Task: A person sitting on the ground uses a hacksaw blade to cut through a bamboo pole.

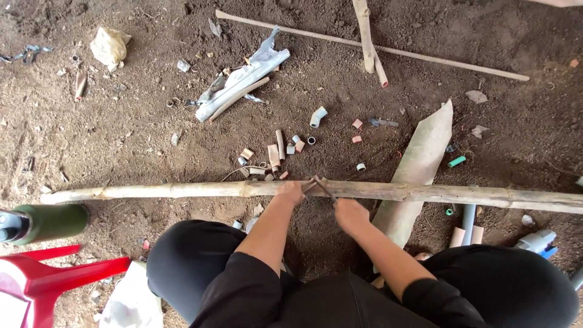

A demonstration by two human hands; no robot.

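Head view: squatting over bare brown dirt (121, 140), knees in black trousers (188, 255) spread to either side. Lying across the ground from left edge to right edge, a long, pale, peeled bamboo pole with darker node rings (170, 191), just ahead of the knees. Pressing down on its middle, the left hand (290, 193), fingers curled over the top of the pole and closed on it. Gripping a small dark-handled metal blade (320, 187) just beside it, the right hand (351, 214), wrapped shut round the handle, blade edge touching the pole between the two hands.

Likely handling stiff and fairly light for its length, hollow, dry and rough where skinned, prone to rolling on loose soil; best taken hold of close beside a node, near the middle for balance.

Scattered beyond the pole: short cut pipe offcuts in grey and pink (276, 152), a crumpled silvery strip (243, 79), a thin long stick (425, 58), a curled sheet of tan cardboard (419, 164). At the left edge, a dark green bottle (51, 222) and a red plastic stool (42, 279).
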